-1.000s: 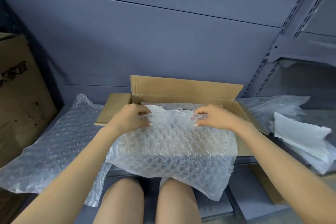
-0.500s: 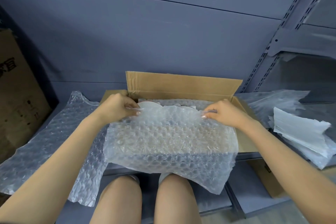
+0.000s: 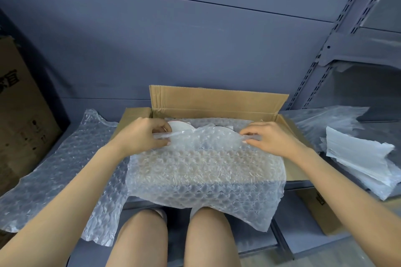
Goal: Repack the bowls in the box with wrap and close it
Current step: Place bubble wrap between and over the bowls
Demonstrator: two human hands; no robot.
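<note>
The box [image 3: 219, 102] stands open on the shelf [image 3: 303, 184], with its back flap upright and one flap folded out flat on each side. A sheet of wrap [image 3: 204, 171] lies over the front part of the box and hangs down over the front wall, as far as the person's knees.

The left hand [image 3: 138, 134] is at the left top corner of this sheet. Its fingers [image 3: 161, 135] are curled and pressed together with the thumb, and they pinch the rolled top edge of the wrap. The right hand [image 3: 271, 136] is at the right top corner. Its fingers [image 3: 249, 136] are also curled and pinch the same edge, so that the edge is stretched between the two hands.

Just behind the left hand, inside the box, the pale rim of a bowl [image 3: 180, 125] shows above the wrap. A second rounded rim shows beside it, more to the middle of the box, but it is mostly covered. Behind these, more wrap lines the back of the box.

Left of the box, a second sheet [image 3: 63, 167] of bubble wrap lies spread on the shelf and hangs over its front edge. Further left stands a big carton [image 3: 19, 119]. Right of the box lies a pile of white foam sheets [image 3: 360, 165], with clear plastic behind it.
</note>
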